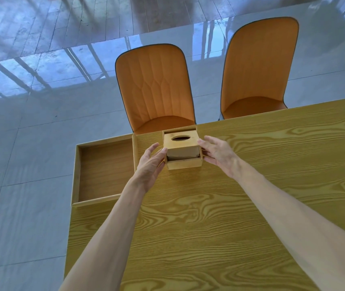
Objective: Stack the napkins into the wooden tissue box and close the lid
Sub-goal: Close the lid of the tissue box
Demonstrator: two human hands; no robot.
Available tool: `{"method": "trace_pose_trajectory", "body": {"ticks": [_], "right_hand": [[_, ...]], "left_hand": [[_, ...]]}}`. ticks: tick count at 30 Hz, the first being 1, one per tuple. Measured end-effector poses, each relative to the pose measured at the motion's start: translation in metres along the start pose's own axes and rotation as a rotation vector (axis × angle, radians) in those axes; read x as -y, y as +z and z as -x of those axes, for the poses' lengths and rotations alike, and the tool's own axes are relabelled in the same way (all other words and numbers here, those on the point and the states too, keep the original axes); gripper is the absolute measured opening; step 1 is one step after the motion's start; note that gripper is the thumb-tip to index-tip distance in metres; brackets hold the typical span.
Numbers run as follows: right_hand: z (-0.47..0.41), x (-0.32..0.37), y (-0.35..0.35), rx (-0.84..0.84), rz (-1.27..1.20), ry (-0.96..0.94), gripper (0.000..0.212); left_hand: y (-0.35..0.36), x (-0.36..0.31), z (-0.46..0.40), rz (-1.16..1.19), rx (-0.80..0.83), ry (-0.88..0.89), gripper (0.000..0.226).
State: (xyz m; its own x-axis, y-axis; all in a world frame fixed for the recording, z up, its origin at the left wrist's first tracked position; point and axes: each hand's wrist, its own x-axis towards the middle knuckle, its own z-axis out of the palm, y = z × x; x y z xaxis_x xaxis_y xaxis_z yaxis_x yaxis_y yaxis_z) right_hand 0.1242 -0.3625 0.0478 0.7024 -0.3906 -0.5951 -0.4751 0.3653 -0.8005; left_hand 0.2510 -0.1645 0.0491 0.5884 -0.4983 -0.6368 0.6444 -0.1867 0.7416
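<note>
A small wooden tissue box [184,163] stands near the far edge of the table. Its lid [180,141], with an oval slot on top, sits tilted and raised over the box, leaving a gap at the front. In that gap a pale stack of napkins [183,153] shows. My left hand [151,163] is at the box's left side, fingertips touching the lid's left edge. My right hand [217,153] is at the right side, fingers against the lid's right edge. Both hands hold the lid between them.
An open wooden tray [104,171] lies at the table's [230,206] left end, partly overhanging. Two orange chairs [156,89] stand behind the far table edge. The glossy tiled floor lies to the left and beyond.
</note>
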Motion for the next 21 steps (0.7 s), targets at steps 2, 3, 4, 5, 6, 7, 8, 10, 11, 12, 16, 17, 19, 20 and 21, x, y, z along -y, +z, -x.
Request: {"method": "trace_pose_trajectory", "body": {"ticks": [2, 3, 4, 5, 6, 7, 8, 10, 11, 12, 16, 17, 19, 20, 21], "right_hand": [[-0.001, -0.004, 0.000, -0.017, -0.005, -0.001, 0.081], [-0.001, -0.006, 0.001, -0.032, -0.007, -0.005, 0.079], [-0.001, -0.008, 0.001, -0.046, -0.009, -0.010, 0.076], [-0.002, -0.010, 0.002, -0.059, -0.008, -0.015, 0.074], [-0.002, -0.011, 0.003, -0.071, -0.007, -0.018, 0.071], [-0.002, -0.012, 0.004, -0.082, -0.007, -0.019, 0.067], [-0.002, -0.012, 0.004, -0.094, -0.010, -0.019, 0.064], [0.000, -0.013, 0.006, -0.118, -0.028, -0.023, 0.058], [0.000, -0.013, 0.007, -0.127, -0.035, -0.027, 0.056], [0.001, -0.014, 0.007, -0.135, -0.038, -0.032, 0.055], [0.002, -0.017, 0.008, -0.172, -0.032, -0.053, 0.052], [0.002, -0.017, 0.008, -0.178, -0.033, -0.056, 0.052], [0.002, -0.018, 0.010, -0.192, -0.038, -0.064, 0.050], [0.001, -0.018, 0.011, -0.201, -0.040, -0.068, 0.048], [0.000, -0.019, 0.011, -0.210, -0.037, -0.072, 0.047]], "left_hand": [[-0.002, 0.004, 0.001, -0.010, -0.001, 0.010, 0.059], [-0.001, 0.005, 0.002, -0.010, -0.008, 0.015, 0.059], [-0.001, 0.006, 0.003, -0.009, -0.014, 0.022, 0.058], [0.000, 0.007, 0.004, -0.008, -0.022, 0.028, 0.058], [0.001, 0.008, 0.005, -0.004, -0.027, 0.034, 0.057], [0.001, 0.008, 0.006, -0.001, -0.033, 0.039, 0.057], [0.001, 0.009, 0.006, 0.004, -0.039, 0.041, 0.056], [0.002, 0.012, 0.006, 0.003, -0.055, 0.044, 0.055], [0.002, 0.013, 0.006, -0.003, -0.065, 0.046, 0.054], [0.002, 0.014, 0.005, -0.014, -0.075, 0.049, 0.054], [0.001, 0.020, 0.001, -0.031, -0.120, 0.055, 0.053], [0.001, 0.020, 0.000, -0.025, -0.126, 0.054, 0.053], [0.001, 0.020, 0.000, -0.022, -0.127, 0.052, 0.053], [0.000, 0.020, -0.001, -0.025, -0.126, 0.051, 0.053], [0.000, 0.020, -0.002, -0.030, -0.126, 0.049, 0.055]]}}
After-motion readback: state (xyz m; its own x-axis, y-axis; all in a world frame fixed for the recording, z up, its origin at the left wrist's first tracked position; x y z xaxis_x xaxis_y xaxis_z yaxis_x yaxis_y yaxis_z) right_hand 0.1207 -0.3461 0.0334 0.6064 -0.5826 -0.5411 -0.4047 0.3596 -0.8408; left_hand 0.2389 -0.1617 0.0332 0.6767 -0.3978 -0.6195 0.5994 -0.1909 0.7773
